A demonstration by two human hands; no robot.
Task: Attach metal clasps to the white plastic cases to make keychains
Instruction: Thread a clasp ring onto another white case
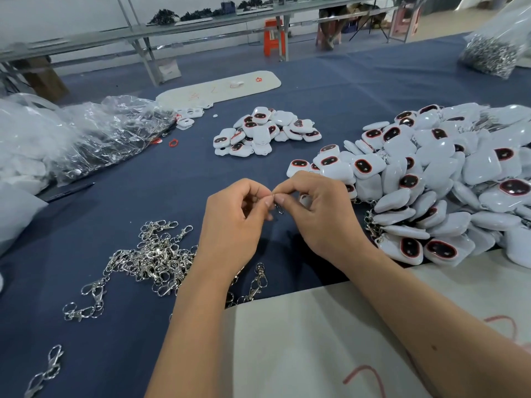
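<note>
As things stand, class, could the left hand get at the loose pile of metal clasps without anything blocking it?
Probably yes. The pile of metal clasps lies on the cloth beside the left hand, with nothing between them. But that hand and the right hand both pinch a clasp, so it must let go first.

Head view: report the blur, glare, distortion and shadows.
Head view: wide-angle bending curves the far benches and the table edge; the bag of metal parts at top right is smeared, and the crumpled plastic bags at left are soft; small glints show on the white cases and loose clasps; light is even, with faint shadows under both hands, left hand and right hand.
</note>
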